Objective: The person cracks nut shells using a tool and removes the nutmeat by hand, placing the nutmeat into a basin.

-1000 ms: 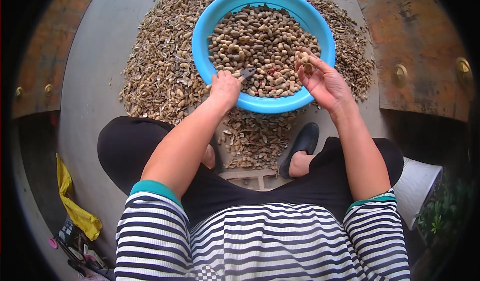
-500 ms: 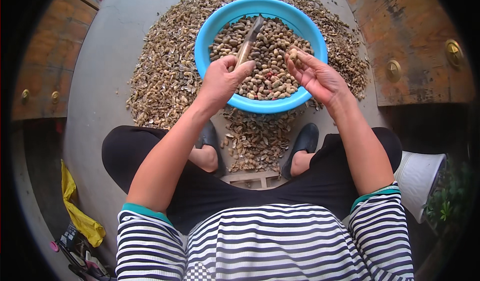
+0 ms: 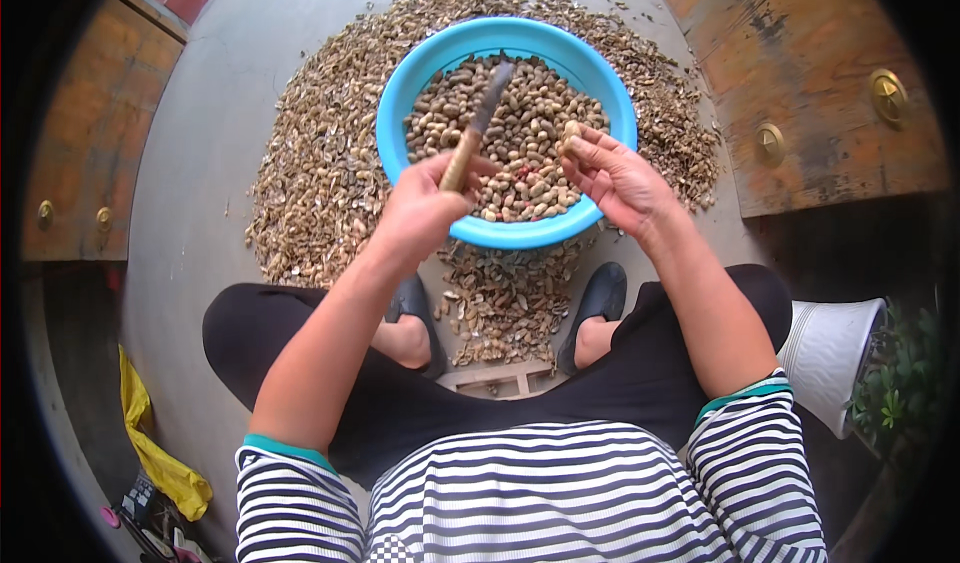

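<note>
A light-blue plastic basin (image 3: 400,73) stands in front of me, holding many unshelled peanuts (image 3: 530,113) with a few red kernels among them. My left hand (image 3: 425,208) is closed around the wooden handle of a knife-like tool (image 3: 470,143). Its narrow dark metal end points up and away over the peanuts. At the basin's right side, my right hand (image 3: 625,183) pinches a single peanut (image 3: 571,133) between thumb and fingertips. The two hands are apart, both over the basin's near half.
Broken peanut shells (image 3: 320,143) lie heaped around the basin and between my shoes (image 3: 600,308). Wooden door panels with brass studs (image 3: 820,83) flank both sides. A white plant pot (image 3: 832,353) stands at right; a yellow bag (image 3: 160,453) lies at left.
The view has shifted, so the basin sits slightly lower and left. My left hand has tilted the tool more upright and lowered it toward the near rim. My right hand still pinches a peanut.
</note>
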`<action>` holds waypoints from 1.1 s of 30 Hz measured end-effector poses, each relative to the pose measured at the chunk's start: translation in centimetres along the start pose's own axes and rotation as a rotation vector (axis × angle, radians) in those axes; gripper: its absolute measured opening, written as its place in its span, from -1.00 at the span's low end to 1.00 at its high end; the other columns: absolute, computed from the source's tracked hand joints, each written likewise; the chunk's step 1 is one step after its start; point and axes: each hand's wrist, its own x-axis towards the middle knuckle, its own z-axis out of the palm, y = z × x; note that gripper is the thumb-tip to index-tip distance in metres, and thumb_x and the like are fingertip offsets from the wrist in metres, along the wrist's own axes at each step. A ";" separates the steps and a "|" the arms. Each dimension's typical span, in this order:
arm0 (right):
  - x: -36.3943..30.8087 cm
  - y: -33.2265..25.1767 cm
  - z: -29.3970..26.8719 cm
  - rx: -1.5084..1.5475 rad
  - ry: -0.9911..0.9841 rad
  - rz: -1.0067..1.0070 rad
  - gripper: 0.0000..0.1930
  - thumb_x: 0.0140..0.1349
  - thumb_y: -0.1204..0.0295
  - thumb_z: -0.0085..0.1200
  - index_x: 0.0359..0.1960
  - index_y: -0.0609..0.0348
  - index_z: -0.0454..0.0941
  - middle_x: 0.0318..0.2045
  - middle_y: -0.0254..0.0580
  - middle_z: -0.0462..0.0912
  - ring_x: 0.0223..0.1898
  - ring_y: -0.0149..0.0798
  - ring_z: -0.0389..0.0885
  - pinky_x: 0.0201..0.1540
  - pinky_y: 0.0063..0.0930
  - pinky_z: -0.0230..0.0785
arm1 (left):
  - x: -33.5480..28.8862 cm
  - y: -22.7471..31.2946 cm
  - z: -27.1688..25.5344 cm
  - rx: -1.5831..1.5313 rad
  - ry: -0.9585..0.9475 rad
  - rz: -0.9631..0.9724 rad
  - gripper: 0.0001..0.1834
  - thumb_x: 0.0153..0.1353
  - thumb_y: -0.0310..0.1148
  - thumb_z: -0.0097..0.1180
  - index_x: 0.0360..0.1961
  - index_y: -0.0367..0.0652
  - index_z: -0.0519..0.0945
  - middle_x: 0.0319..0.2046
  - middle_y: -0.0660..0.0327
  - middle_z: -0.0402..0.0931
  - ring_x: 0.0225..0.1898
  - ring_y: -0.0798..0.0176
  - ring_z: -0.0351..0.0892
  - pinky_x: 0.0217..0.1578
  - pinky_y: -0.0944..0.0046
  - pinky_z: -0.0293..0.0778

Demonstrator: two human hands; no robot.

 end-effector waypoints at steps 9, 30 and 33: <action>-0.2 0.6 1.0 -0.202 0.056 -0.161 -0.62 0.19 0.54 0.11 0.04 0.30 0.34 -0.16 -0.25 0.50 -0.16 -0.41 0.54 -0.04 -0.58 0.49 | 0.2 -1.7 1.3 0.416 -0.042 0.076 -0.46 -0.09 -0.69 -0.13 -0.01 -0.18 0.56 -0.13 0.15 0.38 -0.03 0.22 0.38 0.03 0.32 0.25; 0.5 -0.4 0.7 0.394 0.032 0.029 -0.80 0.25 0.41 0.06 -0.21 0.29 0.42 -0.35 -0.26 0.47 -0.38 -0.45 0.47 -0.35 -0.67 0.49 | -0.3 -1.2 1.6 0.594 0.049 0.254 -0.55 0.02 -0.62 -0.06 0.00 -0.18 0.54 -0.12 -0.01 0.38 -0.08 -0.04 0.39 -0.03 0.09 0.32; 0.6 -0.5 0.3 0.509 -0.087 0.135 -0.77 0.25 0.33 0.05 -0.20 0.25 0.42 -0.40 -0.34 0.41 -0.43 -0.51 0.40 -0.48 -0.78 0.37 | -0.4 -1.2 1.7 0.671 0.080 0.355 -0.55 0.03 -0.61 -0.04 0.00 -0.13 0.55 -0.11 0.00 0.38 -0.07 -0.05 0.38 -0.03 0.09 0.33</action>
